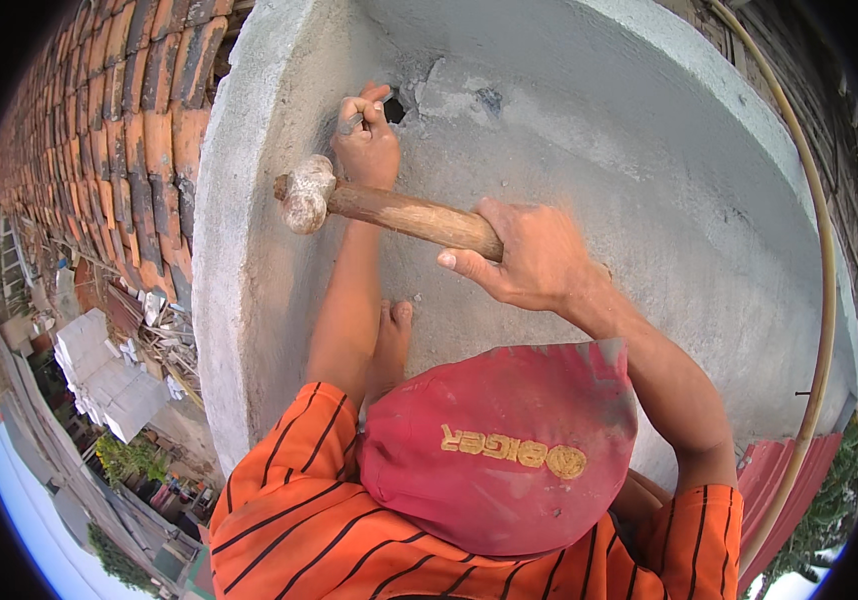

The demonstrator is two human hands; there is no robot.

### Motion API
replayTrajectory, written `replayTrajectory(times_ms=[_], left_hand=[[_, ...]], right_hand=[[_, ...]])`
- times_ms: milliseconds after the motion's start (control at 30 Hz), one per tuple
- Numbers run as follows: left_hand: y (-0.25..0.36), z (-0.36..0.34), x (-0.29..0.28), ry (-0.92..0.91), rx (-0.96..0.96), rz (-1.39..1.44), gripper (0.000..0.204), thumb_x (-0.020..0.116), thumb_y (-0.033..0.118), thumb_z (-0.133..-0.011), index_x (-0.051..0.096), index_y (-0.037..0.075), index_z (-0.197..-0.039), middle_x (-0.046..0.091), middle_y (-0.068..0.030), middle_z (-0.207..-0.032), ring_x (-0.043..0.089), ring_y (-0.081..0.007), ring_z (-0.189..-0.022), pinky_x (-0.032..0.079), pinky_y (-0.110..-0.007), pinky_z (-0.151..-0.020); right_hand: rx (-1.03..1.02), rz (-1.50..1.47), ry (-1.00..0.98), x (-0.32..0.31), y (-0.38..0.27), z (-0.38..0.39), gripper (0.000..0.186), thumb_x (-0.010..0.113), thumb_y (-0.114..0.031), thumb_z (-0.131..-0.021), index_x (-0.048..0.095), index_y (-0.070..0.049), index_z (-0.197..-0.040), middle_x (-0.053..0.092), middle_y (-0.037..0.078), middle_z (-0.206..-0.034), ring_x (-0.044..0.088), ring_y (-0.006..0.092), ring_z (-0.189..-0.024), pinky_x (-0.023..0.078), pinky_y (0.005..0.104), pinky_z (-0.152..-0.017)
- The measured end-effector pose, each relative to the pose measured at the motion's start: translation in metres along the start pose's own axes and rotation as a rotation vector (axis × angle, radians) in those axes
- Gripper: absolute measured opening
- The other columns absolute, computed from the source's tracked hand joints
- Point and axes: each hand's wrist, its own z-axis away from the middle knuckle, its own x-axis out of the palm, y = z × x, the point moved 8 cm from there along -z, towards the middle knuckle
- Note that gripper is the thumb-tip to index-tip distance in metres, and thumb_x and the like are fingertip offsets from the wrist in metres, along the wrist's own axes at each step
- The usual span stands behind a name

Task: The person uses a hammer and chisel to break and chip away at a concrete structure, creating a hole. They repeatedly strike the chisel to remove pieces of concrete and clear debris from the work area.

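Gray concrete wall (pixel 221 250), roof tiles (pixel 114 140) and a hose (pixel 829 290) frame my view. The right hand (pixel 546 255) grips a hammer (pixel 412 215); the left hand (pixel 367 150), its wrist partly blocked by it, curls beside a hole (pixel 395 110), its pinch unclear to me.

what the left hand (pixel 367 152) pinches, if anything, is too small to tell, and the inside of the hole (pixel 395 110) is lost in darkness. the end of the hammer (pixel 399 214) handle is hidden in the right hand (pixel 541 256). the red cap (pixel 499 450) hides the face; the lower edge cuts off the orange shirt (pixel 309 530), the upper edge the hose (pixel 821 220).
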Motion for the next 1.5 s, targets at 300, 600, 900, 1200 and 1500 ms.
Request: replayTrajectory(times_ms=[300,600,900,1200,1500], left_hand=[[-0.064,0.005,0.009,0.131,-0.081,0.401,0.009,0.046,-0.003,-0.093,0.044,0.005,-0.088,0.062,-0.0214,-0.117,0.058,-0.0289,-0.113,0.046,-0.034,-0.092],[-0.072,0.006,0.018,0.162,-0.031,0.395,0.008,0.041,-0.004,-0.092,0.045,0.003,-0.092,0.062,-0.0214,-0.113,0.061,-0.0261,-0.1,0.048,-0.035,-0.087],[-0.092,0.016,0.023,0.232,0.016,0.423,0.016,0.046,0.003,-0.096,0.039,0.004,-0.081,0.066,-0.0154,-0.102,0.061,-0.0179,-0.091,0.05,-0.029,-0.081],[-0.074,0.024,0.025,0.156,-0.105,0.138,0.014,0.047,0.009,-0.097,0.049,0.003,-0.085,0.068,-0.0097,-0.103,0.063,-0.0173,-0.089,0.048,-0.029,-0.081],[-0.07,0.015,0.031,0.18,-0.034,0.255,0.008,0.045,0.005,-0.094,0.049,0.002,-0.088,0.068,-0.0103,-0.103,0.062,-0.0216,-0.092,0.047,-0.032,-0.083]], right_hand=[[-0.141,-0.031,-0.005,0.008,-0.024,-0.013,0.061,0.057,-0.062,-0.085,0.061,-0.002,-0.087,0.053,0.008,-0.053,0.058,0.0246,-0.048,0.045,0.0378,-0.046],[-0.381,-0.006,0.093,-0.008,-0.063,-0.008,0.058,0.06,-0.059,-0.084,0.062,-0.001,-0.091,0.056,0.01,-0.056,0.06,0.0244,-0.051,0.046,0.0368,-0.048],[-0.247,0.067,0.094,-0.009,-0.042,-0.016,0.056,0.061,-0.062,-0.081,0.059,-0.006,-0.082,0.056,0.008,-0.06,0.057,0.0269,-0.048,0.044,0.0376,-0.045],[-0.04,0.179,-0.006,-0.001,0.002,-0.027,0.056,0.06,-0.062,-0.081,0.059,-0.007,-0.082,0.057,0.008,-0.061,0.058,0.0265,-0.05,0.044,0.039,-0.045],[0.073,0.029,-0.105,-0.004,0.017,-0.032,0.056,0.062,-0.059,-0.078,0.059,-0.004,-0.079,0.062,0.012,-0.064,0.061,0.0317,-0.057,0.047,0.0423,-0.052]])
